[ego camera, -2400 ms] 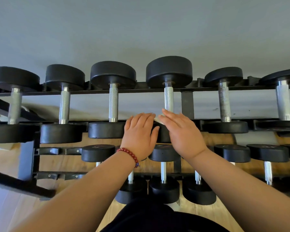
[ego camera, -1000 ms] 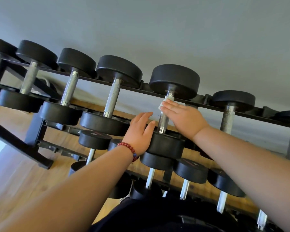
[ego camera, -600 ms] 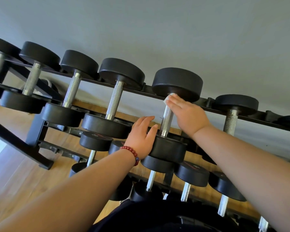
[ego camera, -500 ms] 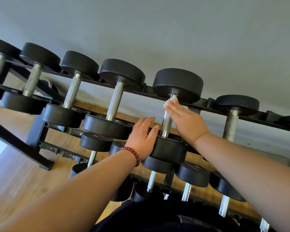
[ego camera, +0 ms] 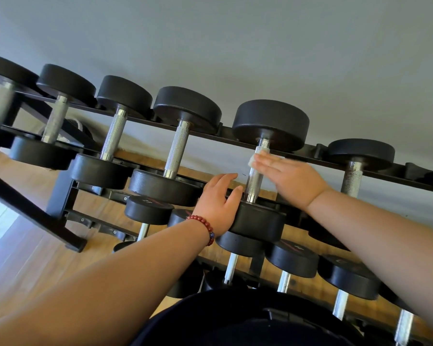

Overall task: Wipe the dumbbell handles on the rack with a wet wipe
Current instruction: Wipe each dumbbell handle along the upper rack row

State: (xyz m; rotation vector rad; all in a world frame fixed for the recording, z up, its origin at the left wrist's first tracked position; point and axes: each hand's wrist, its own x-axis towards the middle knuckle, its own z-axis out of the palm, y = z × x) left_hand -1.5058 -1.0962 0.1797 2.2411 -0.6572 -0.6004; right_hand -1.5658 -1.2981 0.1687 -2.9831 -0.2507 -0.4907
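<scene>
A white wet wipe, mostly hidden under the flat fingers of the right hand, lies against the upper end of a knurled silver dumbbell handle right of centre. This black-headed dumbbell rests across the top tier of the black rack, which slants from upper left to right.

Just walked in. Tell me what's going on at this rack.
A person is wiping dumbbells on the rack. The right hand presses a white wet wipe against the upper end of one top-row dumbbell's steel handle, fingers straight. The left hand rests on that dumbbell's near head, steadying it.
</scene>
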